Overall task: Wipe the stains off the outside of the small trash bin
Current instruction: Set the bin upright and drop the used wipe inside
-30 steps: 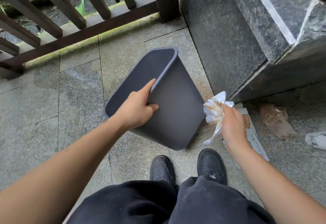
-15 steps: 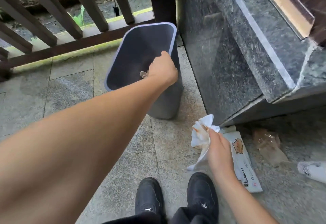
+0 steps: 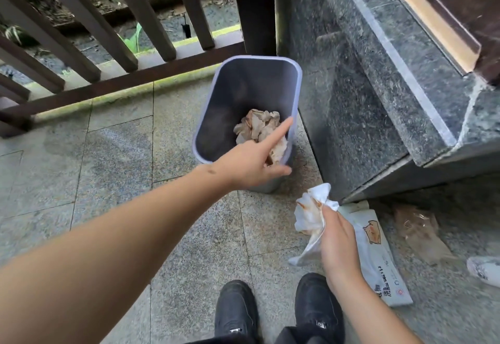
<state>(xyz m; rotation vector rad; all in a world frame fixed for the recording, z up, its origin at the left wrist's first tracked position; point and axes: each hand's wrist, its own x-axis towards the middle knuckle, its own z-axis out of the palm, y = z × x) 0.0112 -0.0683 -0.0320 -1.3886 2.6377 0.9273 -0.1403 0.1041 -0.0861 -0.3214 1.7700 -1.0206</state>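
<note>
The small grey trash bin point(image 3: 232, 94) stands upright on the stone floor beside a dark granite block, with crumpled stained wipes point(image 3: 257, 127) lying inside it. My left hand point(image 3: 251, 159) hovers over the bin's near rim, fingers spread and straight, holding nothing. My right hand point(image 3: 338, 238) is lower right, near my shoes, and grips a crumpled white wipe point(image 3: 309, 213) marked with brown stains.
A dark granite block point(image 3: 365, 100) rises right of the bin. A brown railing point(image 3: 121, 78) runs behind it. A wipes packet point(image 3: 378, 259), a brownish plastic bag point(image 3: 422, 232) and a white object point(image 3: 484, 270) lie on the floor at right. My black shoes point(image 3: 276, 308) are below.
The bin went from tilted in my left hand to standing upright by the granite block. My left hand let go of its rim and opened. My right hand kept the wipe.
</note>
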